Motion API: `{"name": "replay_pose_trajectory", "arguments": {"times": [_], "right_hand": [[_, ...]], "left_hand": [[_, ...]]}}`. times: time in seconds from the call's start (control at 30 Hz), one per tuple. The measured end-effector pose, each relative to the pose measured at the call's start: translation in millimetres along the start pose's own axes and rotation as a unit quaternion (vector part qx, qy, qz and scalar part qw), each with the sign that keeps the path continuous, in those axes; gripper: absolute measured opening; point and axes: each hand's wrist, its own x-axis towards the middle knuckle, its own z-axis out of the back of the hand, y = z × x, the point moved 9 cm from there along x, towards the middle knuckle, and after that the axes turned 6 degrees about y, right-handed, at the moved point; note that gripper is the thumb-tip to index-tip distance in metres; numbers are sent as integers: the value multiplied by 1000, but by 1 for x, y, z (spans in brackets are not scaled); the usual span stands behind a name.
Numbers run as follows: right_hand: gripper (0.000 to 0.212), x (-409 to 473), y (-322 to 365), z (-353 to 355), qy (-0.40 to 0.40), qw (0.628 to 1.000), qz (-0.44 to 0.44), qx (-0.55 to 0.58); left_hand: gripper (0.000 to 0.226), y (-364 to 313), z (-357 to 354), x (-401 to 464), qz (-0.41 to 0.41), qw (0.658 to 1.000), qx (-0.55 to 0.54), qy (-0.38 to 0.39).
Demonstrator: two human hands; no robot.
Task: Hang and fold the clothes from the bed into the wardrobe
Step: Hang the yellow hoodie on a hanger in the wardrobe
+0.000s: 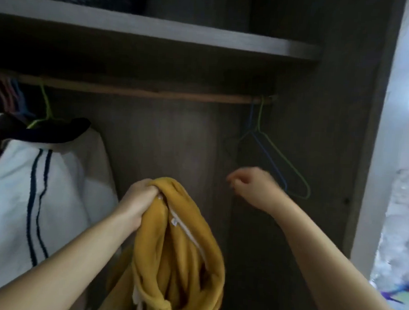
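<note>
1. At lower centre of the frame, I saw my left hand (pixel 138 202) bunched tightly around the top of a mustard-yellow fleece garment (pixel 179 255), which hung down from the fist to the bottom edge.
2. A white zip ran down the garment just right of that hand's knuckles.
3. My right hand (pixel 251 184), right of centre, held nothing; its fingers were loosely curled, well apart from the garment.
4. Just beyond that hand, at right, a blue hanger (pixel 267 155) and a green hanger (pixel 290 166) hung bare from the wooden rail (pixel 142 92).
5. At left, a white top with dark stripes (pixel 42 193) hung from another green hanger on the same rail.
6. A wardrobe shelf (pixel 158 31) crossed the upper frame.
</note>
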Motion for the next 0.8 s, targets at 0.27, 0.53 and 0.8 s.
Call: {"name": "replay_pose_trajectory", "arguments": {"times": [0.27, 0.53, 0.8], "right_hand": [[32, 35, -45, 79, -194, 951, -151, -189], [24, 56, -56, 48, -206, 947, -181, -165], [11, -12, -47, -25, -329, 936, -69, 105]], "left_hand": [[21, -3, 36, 43, 1, 996, -76, 54], [16, 16, 53, 63, 37, 990, -123, 64], [19, 33, 36, 76, 72, 983, -138, 94]]}}
